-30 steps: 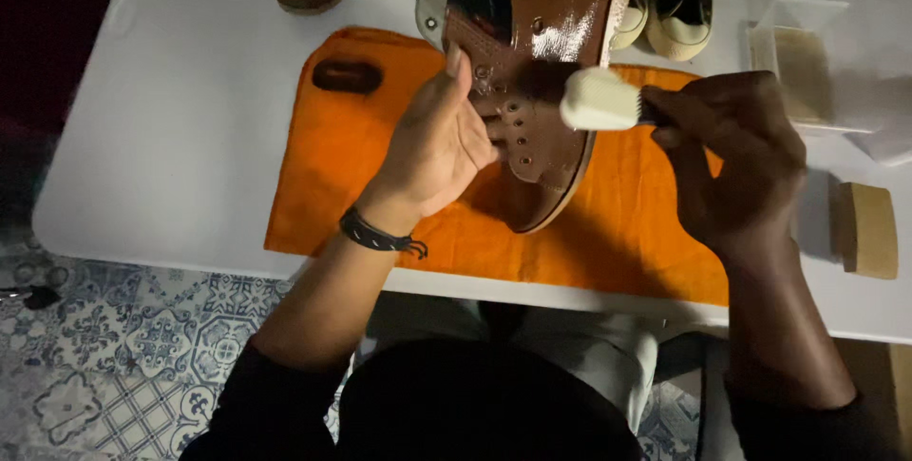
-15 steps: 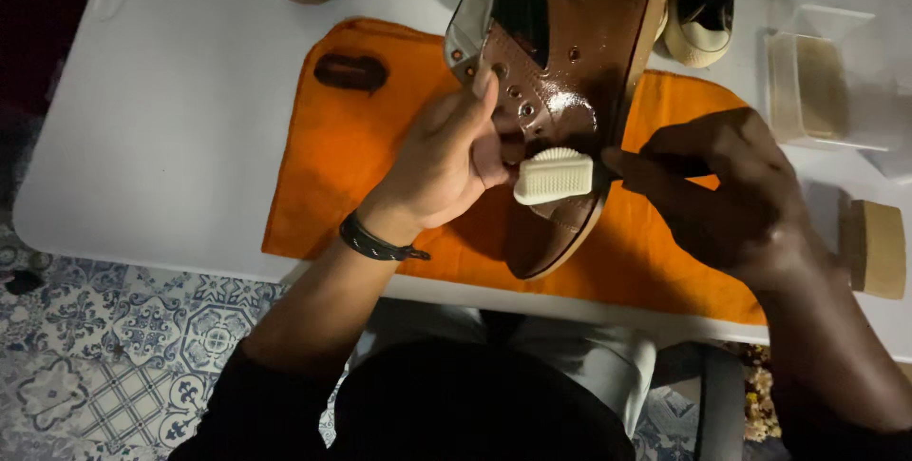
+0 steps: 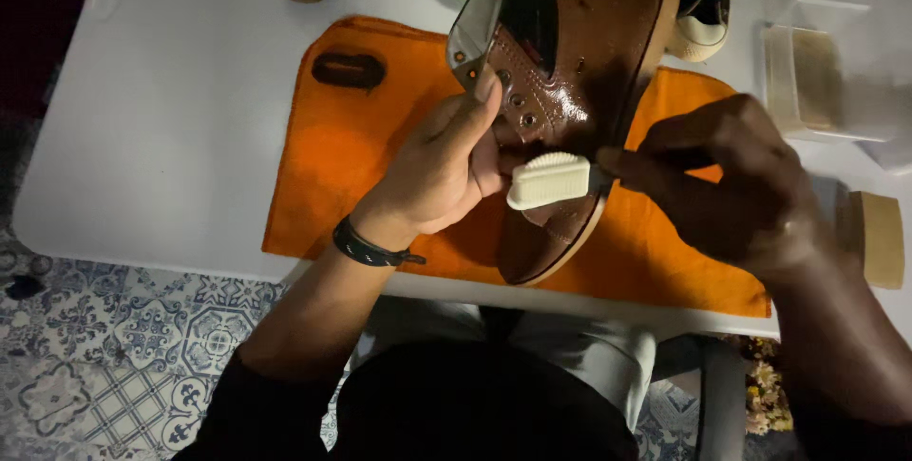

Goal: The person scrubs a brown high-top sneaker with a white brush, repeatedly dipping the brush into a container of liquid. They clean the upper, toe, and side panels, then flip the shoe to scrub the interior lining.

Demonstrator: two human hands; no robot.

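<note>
shoe (image 3: pixel 579 52): glossy brown leather I hold, with punched dot patterning, a tan sole edge and a grey lining
brush (image 3: pixel 549 181): cream-white head in my fingers, against the shoe
cloth (image 3: pixel 380 138): bright orange, under the shoe
table (image 3: pixel 171 100): plain white, beneath the cloth
wristband (image 3: pixel 369 247): black, below the shoe
floor (image 3: pixel 104 347): blue and white patterned tiles, below the table edge
block (image 3: pixel 879 238): tan, right of the cloth

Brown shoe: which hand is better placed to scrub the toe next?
Right. The right hand already grips the white brush against the brown shoe, near its toe. The left hand is busy steadying the shoe over the orange cloth.
</note>
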